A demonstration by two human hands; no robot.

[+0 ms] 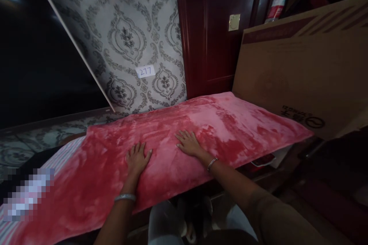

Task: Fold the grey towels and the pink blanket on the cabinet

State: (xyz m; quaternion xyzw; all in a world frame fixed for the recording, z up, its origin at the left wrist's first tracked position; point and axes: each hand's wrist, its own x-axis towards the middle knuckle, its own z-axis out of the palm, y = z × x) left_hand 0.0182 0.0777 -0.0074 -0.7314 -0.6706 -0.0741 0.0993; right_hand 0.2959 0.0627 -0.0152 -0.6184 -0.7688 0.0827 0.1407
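I cannot tell what bears the plush red-and-pink blanket (172, 176) under my hands; it covers nearly all of that surface. A blurred block of squares hides part of the pink-blue-and-white striped cloth (69, 151) at its left end. Below its near edge, pale shapes sink into shadow, and I cannot make them out; my forearms run off the bottom of my view.

My left hand (137, 159) lies palm down on the blanket, fingers a little parted, thumb out to the side. My right hand (187, 143) presses flat farther up, fingers fanned; neither has hold of anything. The pile is soft and streaked light and dark, the sheet spread wide and slightly rumpled. A broad silvery bracelet (125, 197) rings my left wrist, a thin metal bangle (212, 164) my right.

Behind stands grey damask-patterned wallpaper (129, 38) with a white paper slip (145, 71) reading 277, beside a glossy dark-red panel (212, 46). A large black screen (43, 57) fills the upper left, cut off. A big brown cardboard box (304, 65) blocks the right side, a red-labelled clear bottle (278, 5) just behind its top edge.
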